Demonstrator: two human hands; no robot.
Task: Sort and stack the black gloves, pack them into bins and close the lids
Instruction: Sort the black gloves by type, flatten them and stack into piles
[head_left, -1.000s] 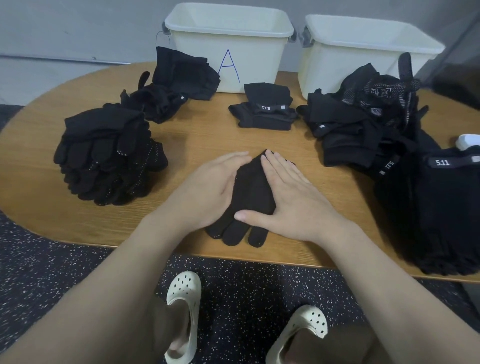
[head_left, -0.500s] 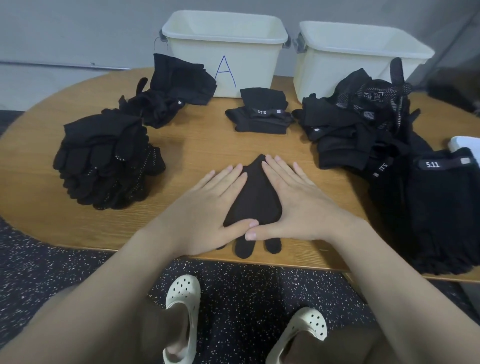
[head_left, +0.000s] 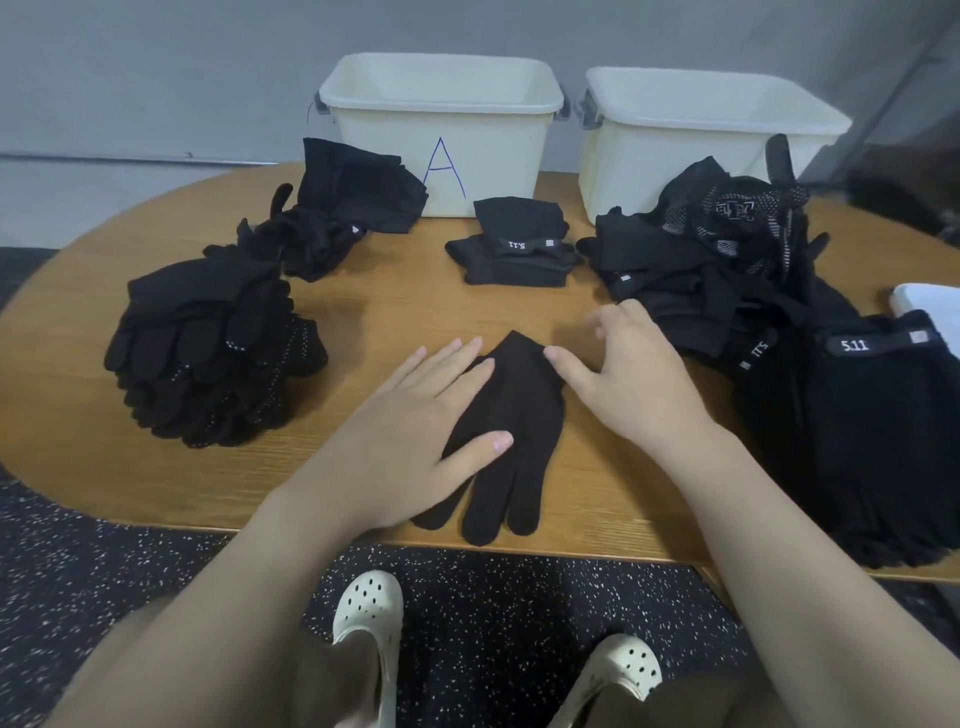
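Surface (head_left: 363, 306): rounded wooden top; it carries everything listed below. All positions are given relative to the flat glove at its near edge.

Right-hand heap (head_left: 857, 431): the largest mass of black gloves, to the right of the flat glove, with "5.11" bands showing. It appears unsorted.

Bins: the bin marked A (head_left: 441, 135) stands behind the flat glove; the second bin (head_left: 711, 135) stands behind and to the right. Both are open, and no lids can be identified.

Left stack (head_left: 208, 353): dotted-palm gloves piled to the left. A looser pile (head_left: 337, 213) lies behind and to the left, and a small folded pair (head_left: 514, 249) lies directly behind, in front of bin A.

Flat glove (head_left: 511, 415): a single knit glove, cuff pointing away and finger ends reaching the near edge of the surface.

Left hand (head_left: 410, 431): lies flat, its fingers (head_left: 457, 358) straight and spread, pressing the glove's left side and gripping nothing.

Right hand (head_left: 628, 374): just right of the cuff, fingers loosely bent, thumb tip at the cuff edge, holding nothing. It is blurred, so contact with the glove is uncertain.

Handling assessment: the glove looks light, limp and non-fragile. It will likely sag and fold if lifted by one point, and may slide on the wood. Recommended hold is a pinch across the cuff, or a flat hand under the palm section, to keep it flat for stacking.
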